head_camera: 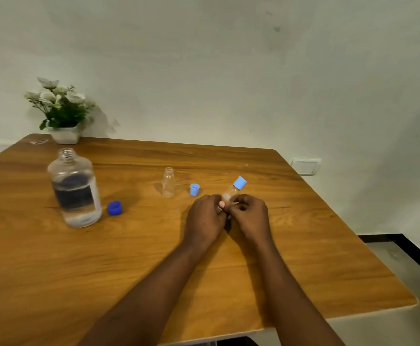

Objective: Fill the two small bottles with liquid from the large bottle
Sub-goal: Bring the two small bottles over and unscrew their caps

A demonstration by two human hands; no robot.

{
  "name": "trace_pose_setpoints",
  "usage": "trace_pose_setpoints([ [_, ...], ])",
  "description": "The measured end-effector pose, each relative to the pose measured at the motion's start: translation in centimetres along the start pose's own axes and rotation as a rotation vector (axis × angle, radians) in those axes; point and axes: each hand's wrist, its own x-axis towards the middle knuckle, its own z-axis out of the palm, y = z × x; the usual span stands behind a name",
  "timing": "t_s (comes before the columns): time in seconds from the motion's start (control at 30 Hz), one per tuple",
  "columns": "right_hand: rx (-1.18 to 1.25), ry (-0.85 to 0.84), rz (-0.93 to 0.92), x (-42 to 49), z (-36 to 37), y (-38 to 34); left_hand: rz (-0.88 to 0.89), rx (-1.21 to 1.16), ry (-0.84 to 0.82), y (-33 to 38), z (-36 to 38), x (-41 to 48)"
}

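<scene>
- Both forearms reach in from the near edge of the tabletop (303,245) and meet around its middle, a little toward the right edge.
- The left hand (205,216) and right hand (250,216) are both curled around the lower body of one small bottle (230,193), holding it just above the wood. The two-handed hold probably steadies it so the cap can be twisted.
- That bottle's long axis is tilted, with the base hidden in the fingers and its light-blue cap (240,182) pointing up and away toward the far right corner. I cannot tell whether it holds liquid.
- Just beyond the hands a loose light-blue cap (194,190) lies beside the second small bottle (168,183). This one stands upright with its mouth open and looks empty, probably ready for pouring.
- Toward the left edge a dark blue cap (114,208) sits near the large bottle (75,188), which is upright and uncapped with its neck pointing up. It looks roughly half full of clear liquid.
- At the far left corner stands a white pot of flowers (65,136), against the wall.
</scene>
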Motion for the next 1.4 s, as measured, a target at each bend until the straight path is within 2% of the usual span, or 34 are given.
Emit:
trace_pose_setpoints([
  [0.33,0.063,-0.04,-0.107,-1.3,0.8,-1.2,0.025,0.183,0.049,-4.3,-6.9,-2.2],
  [0.57,0.023,-0.09,-0.11,-0.9,1.2,-1.4,0.133,0.292,0.01,-4.7,-6.9,-1.0],
  [0.73,0.018,-0.147,-0.131,-0.6,0.5,-1.3,0.169,0.347,-0.076,-4.6,-6.8,-0.8],
  [0.87,0.078,-0.191,-0.115,0.0,0.1,-1.1,0.16,0.335,-0.059,-4.7,-6.7,-0.8],
  [1.03,0.039,-0.122,-0.079,0.3,0.3,-1.4,0.142,0.31,-0.03,-4.6,-6.8,-0.8],
  [1.4,0.066,-0.262,-0.039,-0.2,-0.3,-1.6,0.117,0.313,-0.032,-4.4,-7.2,-1.2],
])
